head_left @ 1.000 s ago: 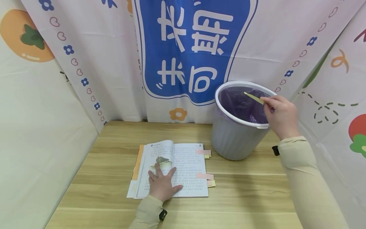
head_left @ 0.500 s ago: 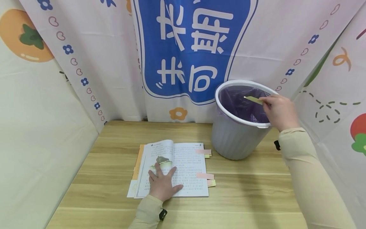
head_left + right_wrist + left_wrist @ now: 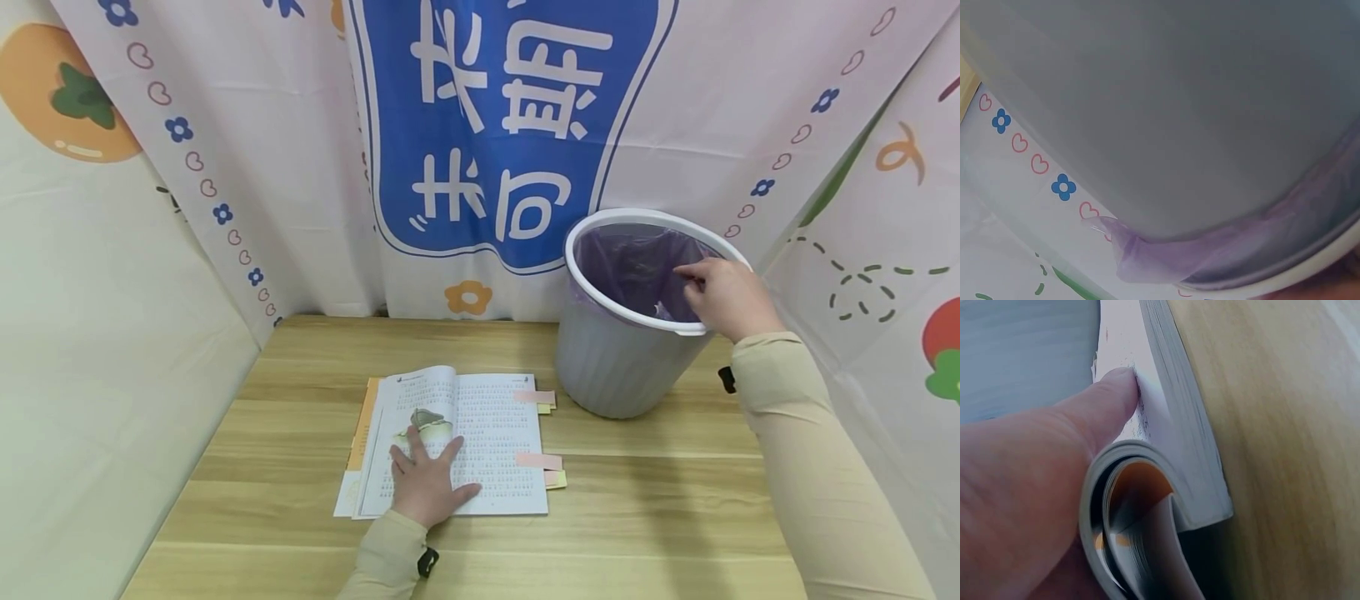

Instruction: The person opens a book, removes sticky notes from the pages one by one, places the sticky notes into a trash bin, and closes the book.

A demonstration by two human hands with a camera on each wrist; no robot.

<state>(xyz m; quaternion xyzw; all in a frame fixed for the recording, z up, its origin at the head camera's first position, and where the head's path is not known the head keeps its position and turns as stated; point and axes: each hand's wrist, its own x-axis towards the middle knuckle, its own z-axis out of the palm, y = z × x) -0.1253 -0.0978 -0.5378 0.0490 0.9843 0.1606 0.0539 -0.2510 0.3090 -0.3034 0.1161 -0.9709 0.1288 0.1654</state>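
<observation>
Head view: the left hand (image 3: pixel 429 490), its grip wide, rests on the book (image 3: pixel 498 442) lying on the desk (image 3: pixel 277 467), hiding part of the left page (image 3: pixel 420 393). Farther off, the right hand (image 3: pixel 731 300) crosses the rim of the bin (image 3: pixel 626 367), fingertips (image 3: pixel 684 270) over the purple liner (image 3: pixel 633 267); whether this grip holds anything cannot be told. Right wrist view: the hand is nearly all cut off, lower right.

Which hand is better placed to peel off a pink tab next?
Probably the right hand: it holds nothing visible, and the pink tabs stick out toward its side, while the left hand rests on the open book.
</observation>
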